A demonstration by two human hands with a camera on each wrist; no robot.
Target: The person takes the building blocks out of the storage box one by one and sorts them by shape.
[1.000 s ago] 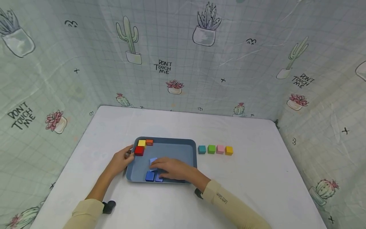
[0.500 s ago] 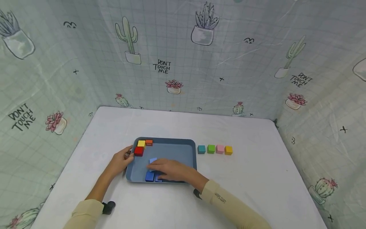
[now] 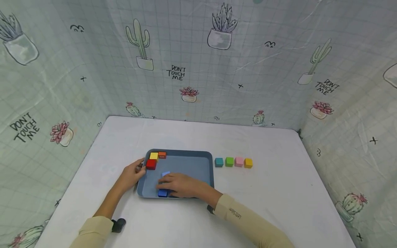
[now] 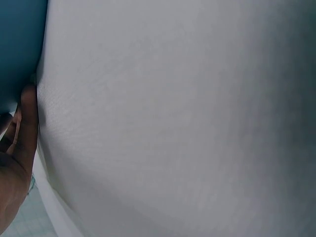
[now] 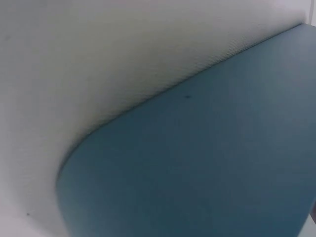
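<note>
Tray [image 3: 186, 163] sits on the table [image 3: 273, 206], its left rim touched by the left hand [image 3: 131, 175] (whether thumb and fingers pinch it, I cannot tell). Inside, toward the tray's near edge, the right hand [image 3: 179, 184] partly covers some blue blocks [image 3: 162, 194], its grip hidden from sight, with red, yellow and orange blocks [image 3: 151, 165] in the tray's far left corner. Just right of the tray stand teal, green, pink and amber blocks [image 3: 229, 162] in a row.

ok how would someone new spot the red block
Find the blue-grey tray on the white table. Look in its far left corner, near the left hand. The red block sits in front, the yellow block and orange block behind.
</note>
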